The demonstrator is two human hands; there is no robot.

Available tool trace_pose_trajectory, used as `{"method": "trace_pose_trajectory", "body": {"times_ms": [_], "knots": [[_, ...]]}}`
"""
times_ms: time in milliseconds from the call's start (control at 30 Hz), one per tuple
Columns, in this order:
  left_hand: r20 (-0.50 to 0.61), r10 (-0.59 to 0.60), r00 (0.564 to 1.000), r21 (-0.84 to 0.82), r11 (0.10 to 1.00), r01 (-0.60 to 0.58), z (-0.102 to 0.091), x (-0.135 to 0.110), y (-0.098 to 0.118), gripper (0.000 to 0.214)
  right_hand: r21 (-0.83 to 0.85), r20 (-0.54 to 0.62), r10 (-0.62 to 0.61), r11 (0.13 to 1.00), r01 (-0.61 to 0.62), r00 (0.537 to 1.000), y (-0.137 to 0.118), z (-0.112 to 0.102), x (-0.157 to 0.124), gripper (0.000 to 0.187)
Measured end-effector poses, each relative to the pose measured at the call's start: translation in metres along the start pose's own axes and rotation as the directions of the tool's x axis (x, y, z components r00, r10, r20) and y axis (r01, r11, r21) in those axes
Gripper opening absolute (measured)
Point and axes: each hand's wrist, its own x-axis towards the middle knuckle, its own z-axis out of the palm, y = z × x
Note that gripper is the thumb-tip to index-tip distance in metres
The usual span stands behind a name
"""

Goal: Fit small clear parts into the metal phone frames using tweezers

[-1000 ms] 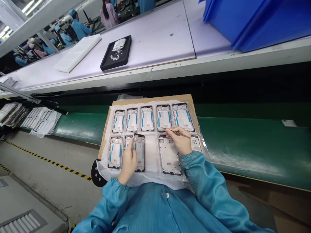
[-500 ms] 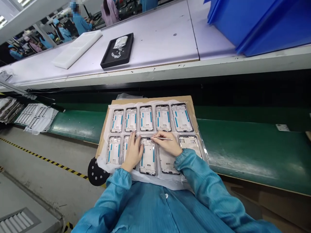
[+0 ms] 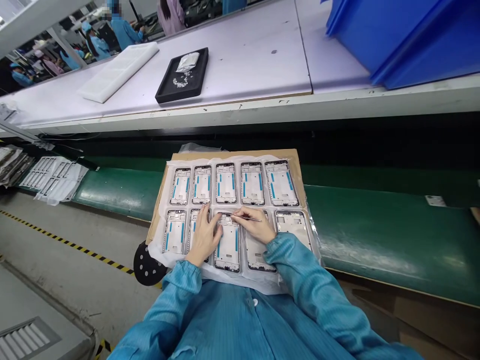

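A white tray (image 3: 159,245) lies across my lap on a brown cardboard sheet (image 3: 262,153), with several phone middle frames in two rows. Most frames carry blue strips. My right hand (image 3: 257,226) grips a thin, pen-like metal tool (image 3: 252,219), its tip at the top edge of the phone frame (image 3: 228,250) in the lower row's middle. My left hand (image 3: 204,235) rests with fingers apart over the neighbouring phone frame (image 3: 192,225), thumb and index fingertips touching the middle frame's upper left. The frames right of it (image 3: 258,255) and at the far right (image 3: 294,222) show no blue strips.
A green conveyor belt (image 3: 375,230) runs behind the tray. Above it, a white shelf (image 3: 255,60) bears a black tray of small clear pieces (image 3: 182,75), a white foam slab (image 3: 120,72) and a blue bin (image 3: 408,40). Stacked trays (image 3: 56,175) sit left; people work beyond.
My right hand has shifted slightly left, bringing the metal tool to the middle frame's top edge, and the tool is tilted more. My left hand stays nearly in place, its thumb slightly higher.
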Motion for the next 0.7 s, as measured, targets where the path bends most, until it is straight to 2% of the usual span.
{"method": "trace_pose_trajectory", "body": {"times_ms": [233, 500, 700], "knots": [[0.043, 0.005, 0.999, 0.05, 0.999, -0.007, -0.0026, 0.0005, 0.0032, 0.042, -0.017, 0.01, 0.007, 1.0, -0.007, 1.0, -0.0026, -0.0001, 0.0, 0.029], [0.044, 0.011, 0.999, 0.095, 0.995, -0.015, -0.004, 0.003, 0.0056, 0.046, -0.034, 0.021, -0.002, 0.999, 0.002, 1.0, -0.0033, -0.0013, 0.0001, 0.025], [0.079, 0.015, 0.997, 0.166, 0.986, -0.028, -0.0045, 0.0051, 0.0072, 0.048, -0.04, -0.024, -0.016, 0.999, 0.015, 1.0, -0.0066, -0.0018, -0.0013, 0.024]]}}
